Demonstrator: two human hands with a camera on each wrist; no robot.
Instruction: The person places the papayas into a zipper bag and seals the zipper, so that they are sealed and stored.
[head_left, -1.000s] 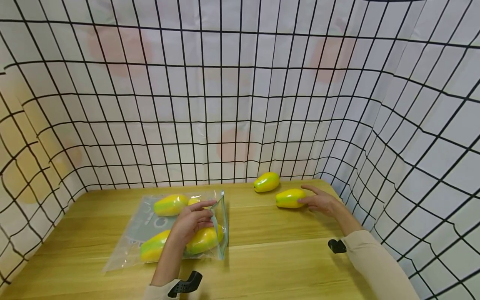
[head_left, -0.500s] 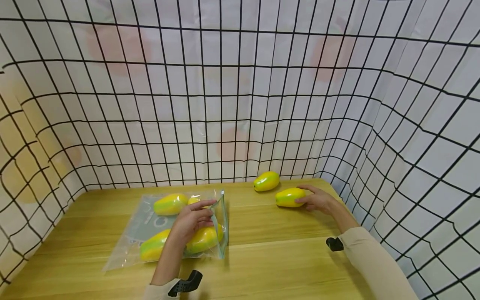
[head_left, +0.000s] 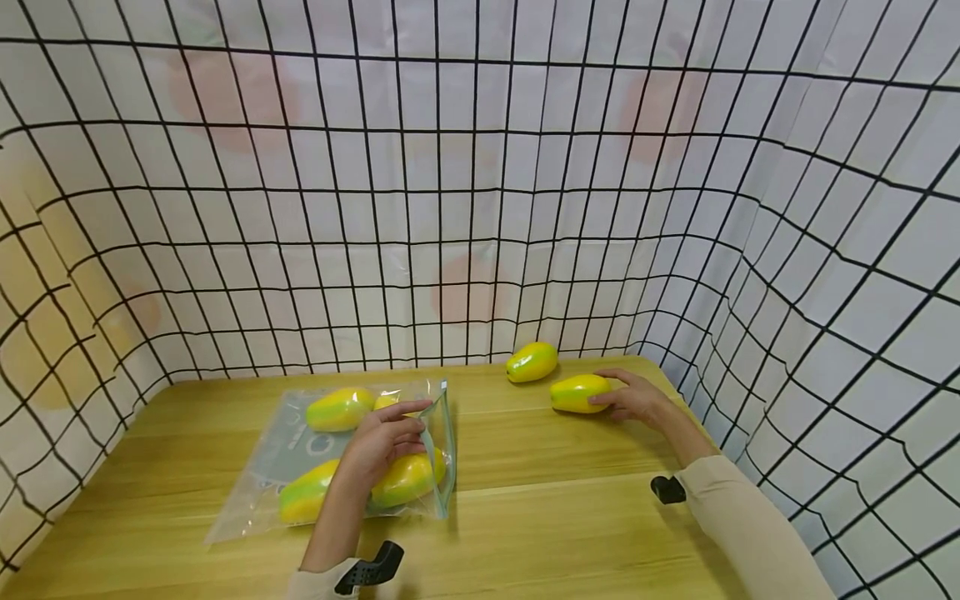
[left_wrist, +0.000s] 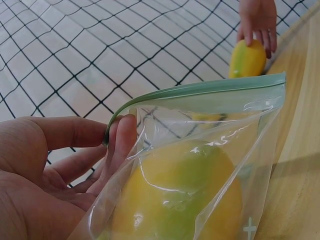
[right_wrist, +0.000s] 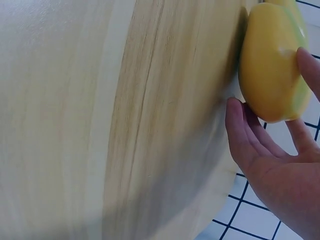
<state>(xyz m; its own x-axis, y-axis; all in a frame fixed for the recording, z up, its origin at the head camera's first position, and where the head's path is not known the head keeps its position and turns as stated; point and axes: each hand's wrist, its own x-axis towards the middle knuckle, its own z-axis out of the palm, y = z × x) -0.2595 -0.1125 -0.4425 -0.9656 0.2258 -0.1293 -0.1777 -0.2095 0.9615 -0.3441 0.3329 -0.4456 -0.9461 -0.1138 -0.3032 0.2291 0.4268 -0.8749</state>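
My left hand (head_left: 369,450) pinches the green zip rim of a clear plastic zip bag (head_left: 296,446), with the mouth held apart toward the right. Several yellow-green papayas (head_left: 339,410) lie inside it, one partly hidden by that hand. In the left wrist view, thumb and fingers meet at the rim's near corner, and a papaya (left_wrist: 180,190) fills the bag just behind. At the back right my right hand (head_left: 637,398) grips the end of another papaya (head_left: 576,393), thumb on one side and fingers on the other. The right wrist view has this papaya (right_wrist: 272,62) close over the wood.
One more papaya (head_left: 532,362) lies behind the gripped one, near the back edge. A black wire-grid pattern on white sheeting (head_left: 472,208) encloses the wooden table (head_left: 525,525) at the back and both sides.
My right hand has moved slightly left, and its fingers have closed round the end of the papaya. The left hand keeps its place at the bag's rim.
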